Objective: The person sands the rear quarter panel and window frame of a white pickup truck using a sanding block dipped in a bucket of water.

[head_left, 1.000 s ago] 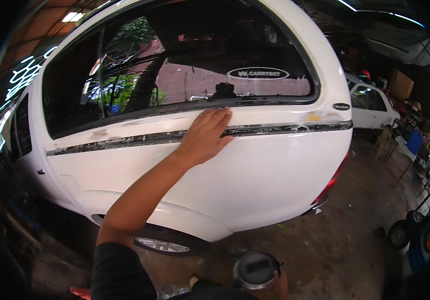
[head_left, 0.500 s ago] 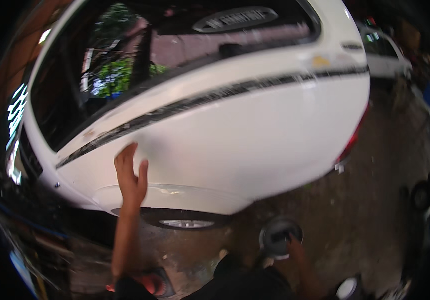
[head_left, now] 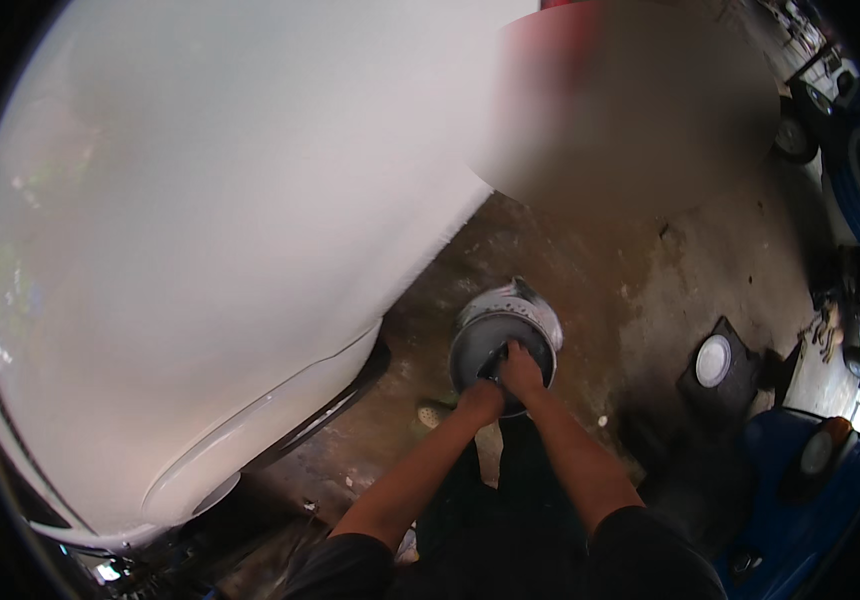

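Note:
Both my hands are over a round bucket [head_left: 463,345] of greyish water on the floor, close beside the white car. My left hand [head_left: 483,402] is at the bucket's near side with its fingers curled. Just beyond it and to the right, my right hand [head_left: 520,370] reaches down inside the rim, also closed. Between them shows a small dark piece [head_left: 493,362], gripped by the fingers; its kind I cannot make out. The white car's side panel [head_left: 250,220] fills the left of the view, with a wheel arch at its lower edge.
A round white lid-like thing [head_left: 713,360] lies on a dark flat piece at the right. Beyond it stand a blue vehicle [head_left: 800,500] and another blue and white one [head_left: 855,190]. A blurred patch hides the area behind the car's red rear light.
My left hand has left the car's side panel and come down to the bucket, beside my right hand. The view has swung down and right, and the bucket now sits nearer its middle.

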`<state>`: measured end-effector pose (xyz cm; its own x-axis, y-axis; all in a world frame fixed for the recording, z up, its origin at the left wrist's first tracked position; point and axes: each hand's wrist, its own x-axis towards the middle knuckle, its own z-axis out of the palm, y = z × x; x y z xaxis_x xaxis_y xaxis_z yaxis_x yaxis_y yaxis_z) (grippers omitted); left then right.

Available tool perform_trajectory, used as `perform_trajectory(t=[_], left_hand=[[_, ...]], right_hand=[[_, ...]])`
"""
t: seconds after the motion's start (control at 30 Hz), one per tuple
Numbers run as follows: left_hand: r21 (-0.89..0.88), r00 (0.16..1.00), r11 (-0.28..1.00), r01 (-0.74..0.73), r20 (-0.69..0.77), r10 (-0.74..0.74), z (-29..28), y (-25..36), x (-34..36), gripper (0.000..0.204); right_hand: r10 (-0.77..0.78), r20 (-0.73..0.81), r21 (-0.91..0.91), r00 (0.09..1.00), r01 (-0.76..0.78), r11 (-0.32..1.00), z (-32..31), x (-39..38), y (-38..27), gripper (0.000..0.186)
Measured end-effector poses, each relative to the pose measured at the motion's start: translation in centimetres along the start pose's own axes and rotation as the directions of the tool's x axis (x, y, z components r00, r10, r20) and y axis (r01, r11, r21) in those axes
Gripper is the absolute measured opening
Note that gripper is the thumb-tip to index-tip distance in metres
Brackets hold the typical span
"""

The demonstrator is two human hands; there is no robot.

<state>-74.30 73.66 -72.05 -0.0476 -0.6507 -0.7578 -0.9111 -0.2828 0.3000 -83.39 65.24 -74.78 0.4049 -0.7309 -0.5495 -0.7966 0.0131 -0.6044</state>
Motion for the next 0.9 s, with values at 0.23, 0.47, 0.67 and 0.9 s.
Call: perform_trajectory(t=[0.23, 0.47, 0.67, 0.9], left_hand=[[0.104, 0.992, 0.988, -0.115, -0.045, 0.120, 5.0, -1.0, 6.2, 0.025], [-0.524, 0.955, 0.852, 0.000, -0.254, -0.156, 1.3, -2.1, 1.0, 0.031], [-0.956, 0.960, 0.182, -0.230, -0.254, -0.121, -9.2, 0.2, -6.6, 0.036], [-0.472, 0.590, 0.650, -0.595, -0.806, -0.045, -14.0, -3.1, -16.5, 0.019]], right_hand=[[0.044, 0.312, -0.178, 0.949, 0.013, 0.984, 4.4, 4.9, 6.2, 0.039], [0.009, 0.065, 0.182, 0.998, -0.021, 0.983, -4.1, -2.3, 1.2, 0.039], [-0.120, 0.268, 0.849, 0.956, -0.175, 0.498, -13.8, -7.7, -2.7, 0.039], [-0.460, 0.404, 0.587, 0.791, 0.162, 0.793, -20.9, -11.4, -14.6, 0.039]])
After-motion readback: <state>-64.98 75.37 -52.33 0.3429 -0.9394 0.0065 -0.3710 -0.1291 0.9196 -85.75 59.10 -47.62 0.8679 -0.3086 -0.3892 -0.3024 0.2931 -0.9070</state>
